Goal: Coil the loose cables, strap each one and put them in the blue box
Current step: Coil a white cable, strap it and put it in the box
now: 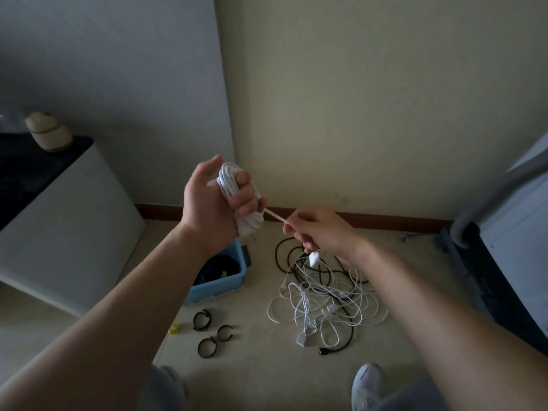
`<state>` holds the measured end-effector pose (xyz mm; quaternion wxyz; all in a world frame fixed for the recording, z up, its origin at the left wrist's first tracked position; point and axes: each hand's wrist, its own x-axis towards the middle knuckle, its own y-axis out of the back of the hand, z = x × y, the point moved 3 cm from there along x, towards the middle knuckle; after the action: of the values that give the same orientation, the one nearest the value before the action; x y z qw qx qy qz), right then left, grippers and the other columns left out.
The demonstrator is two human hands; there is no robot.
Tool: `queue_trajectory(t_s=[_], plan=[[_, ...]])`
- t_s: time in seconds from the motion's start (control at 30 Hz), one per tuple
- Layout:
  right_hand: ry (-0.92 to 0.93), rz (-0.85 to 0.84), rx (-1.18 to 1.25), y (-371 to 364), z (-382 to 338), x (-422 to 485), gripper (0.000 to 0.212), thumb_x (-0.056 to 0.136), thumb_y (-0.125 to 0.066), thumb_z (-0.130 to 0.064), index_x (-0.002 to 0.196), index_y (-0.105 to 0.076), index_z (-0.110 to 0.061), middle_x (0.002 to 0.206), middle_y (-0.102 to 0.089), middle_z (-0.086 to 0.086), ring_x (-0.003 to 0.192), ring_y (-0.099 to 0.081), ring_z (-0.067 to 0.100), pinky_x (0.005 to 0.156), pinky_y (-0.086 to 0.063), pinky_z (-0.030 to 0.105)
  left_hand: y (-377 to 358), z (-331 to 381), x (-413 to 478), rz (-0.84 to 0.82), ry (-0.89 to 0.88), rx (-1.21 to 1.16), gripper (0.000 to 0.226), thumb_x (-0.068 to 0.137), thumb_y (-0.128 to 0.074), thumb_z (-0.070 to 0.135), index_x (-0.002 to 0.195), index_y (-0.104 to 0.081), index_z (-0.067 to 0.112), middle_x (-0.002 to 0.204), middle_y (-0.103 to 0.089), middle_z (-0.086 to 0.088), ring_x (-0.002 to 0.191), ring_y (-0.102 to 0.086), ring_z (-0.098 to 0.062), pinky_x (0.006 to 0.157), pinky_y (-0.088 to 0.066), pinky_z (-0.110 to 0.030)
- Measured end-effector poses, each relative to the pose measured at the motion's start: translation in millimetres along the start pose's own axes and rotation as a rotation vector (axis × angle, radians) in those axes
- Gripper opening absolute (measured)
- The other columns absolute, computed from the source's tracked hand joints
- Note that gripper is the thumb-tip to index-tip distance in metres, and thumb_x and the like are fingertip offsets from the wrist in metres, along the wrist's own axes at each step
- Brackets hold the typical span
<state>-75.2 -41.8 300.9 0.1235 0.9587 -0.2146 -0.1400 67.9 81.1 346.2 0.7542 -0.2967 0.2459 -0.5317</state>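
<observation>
Our left hand [213, 200] grips a white coil [229, 180]; our right hand [317, 229] pinches its tail. The box [234, 277] sits left of loose cables [323, 295] on the floor [261, 366].

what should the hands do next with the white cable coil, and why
Probably wind the last short tail onto the white cable coil gripped by the left hand: the right hand pinches that taut tail, its white plug dangling, so strapping looks premature.
</observation>
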Motion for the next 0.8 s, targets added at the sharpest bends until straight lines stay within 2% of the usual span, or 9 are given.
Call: queue_trajectory(t_s=[0.07, 0.17, 0.23, 0.3, 0.4, 0.53, 0.6, 0.73, 0.8], plan=[[-0.008, -0.01, -0.044, -2.7, 0.6, -0.5, 0.024, 0.103, -0.053, -0.022, 0.086, -0.069, -0.015, 0.057, -0.052, -0.009, 0.051, -0.048, 0.01, 0.061, -0.043, 0.028, 3.2, 3.4, 0.6, 0.083, -0.04, -0.089, 0.04, 0.086, -0.039, 0.05, 0.078, -0.048, 0.012, 0.058, -0.041, -0.001, 0.055, -0.045, -0.02, 0.085, -0.043, -0.035], [-0.009, -0.049, -0.09, -2.4, -2.5, -3.6, 0.02, 0.101, -0.056, -0.02, 0.088, -0.069, -0.013, 0.057, -0.054, -0.008, 0.052, -0.053, 0.012, 0.059, -0.041, 0.029, 10.6, 9.7, 3.0, 0.195, -0.051, -0.207, 0.028, 0.083, -0.041, 0.038, 0.083, -0.049, 0.011, 0.07, -0.046, -0.005, 0.065, -0.051, -0.022, 0.079, -0.04, -0.034], [0.006, -0.076, -0.119, -2.8, -7.0, -6.7, 0.016, 0.1, -0.058, -0.019, 0.093, -0.071, -0.012, 0.058, -0.055, -0.007, 0.055, -0.055, 0.014, 0.058, -0.041, 0.029, 14.9, 10.9, 5.2, 0.249, -0.048, -0.222, 0.021, 0.086, -0.04, 0.029, 0.085, -0.05, 0.011, 0.073, -0.049, -0.006, 0.07, -0.052, -0.022, 0.079, -0.042, -0.033], [0.028, -0.096, -0.126, -4.8, -14.0, -10.8, 0.014, 0.099, -0.06, -0.017, 0.098, -0.072, -0.011, 0.058, -0.058, -0.005, 0.055, -0.056, 0.014, 0.057, -0.04, 0.027, 19.8, 9.9, 7.3, 0.283, -0.032, -0.197, 0.022, 0.093, -0.038, 0.025, 0.086, -0.052, 0.009, 0.073, -0.052, -0.007, 0.07, -0.055, -0.022, 0.083, -0.044, -0.034], [0.073, -0.099, -0.026, -6.2, -26.7, -16.1, 0.013, 0.097, -0.061, -0.011, 0.102, -0.073, -0.012, 0.057, -0.058, -0.002, 0.053, -0.053, 0.011, 0.053, -0.043, 0.022, 26.0, 9.4, 9.2, 0.32, -0.012, -0.061, 0.028, 0.101, -0.038, 0.025, 0.093, -0.057, 0.006, 0.076, -0.058, -0.009, 0.068, -0.065, -0.022, 0.085, -0.048, -0.038], [0.144, -0.046, 0.191, 0.2, -37.8, -17.6, 0.015, 0.095, -0.06, -0.005, 0.104, -0.071, -0.008, 0.065, -0.058, 0.001, 0.051, -0.05, 0.014, 0.044, -0.041, 0.026, 25.2, 5.0, 8.9, 0.357, 0.065, 0.127, 0.032, 0.107, -0.034, 0.027, 0.112, -0.054, 0.003, 0.093, -0.06, -0.014, 0.09, -0.063, -0.027, 0.087, -0.05, -0.037], [0.176, -0.021, 0.276, 5.2, -39.0, -16.6, 0.017, 0.089, -0.062, -0.008, 0.102, -0.072, -0.008, 0.072, -0.064, 0.004, 0.051, -0.05, 0.014, 0.042, -0.04, 0.025, 25.9, -0.8, 9.0, 0.332, 0.108, 0.237, 0.036, 0.108, -0.033, 0.029, 0.12, -0.053, 0.002, 0.107, -0.06, -0.019, 0.101, -0.061, -0.03, 0.094, -0.049, -0.041], [0.182, -0.054, 0.434, 9.6, -39.5, -16.3, 0.019, 0.081, -0.061, -0.012, 0.098, -0.07, -0.009, 0.08, -0.067, 0.007, 0.054, -0.05, 0.013, 0.042, -0.041, 0.023, 22.1, -14.9, 8.6, 0.231, 0.153, 0.53, 0.039, 0.109, -0.03, 0.03, 0.11, -0.056, 0.001, 0.096, -0.066, -0.017, 0.092, -0.063, -0.027, 0.093, -0.048, -0.043], [0.179, -0.097, 0.466, 7.2, -39.3, -16.0, 0.02, 0.081, -0.061, -0.013, 0.099, -0.069, -0.01, 0.08, -0.066, 0.006, 0.056, -0.05, 0.013, 0.044, -0.042, 0.023, 11.8, -22.2, 6.7, 0.155, 0.151, 0.615, 0.043, 0.11, -0.029, 0.026, 0.096, -0.061, 0.001, 0.083, -0.071, -0.012, 0.08, -0.068, -0.02, 0.086, -0.053, -0.037]])
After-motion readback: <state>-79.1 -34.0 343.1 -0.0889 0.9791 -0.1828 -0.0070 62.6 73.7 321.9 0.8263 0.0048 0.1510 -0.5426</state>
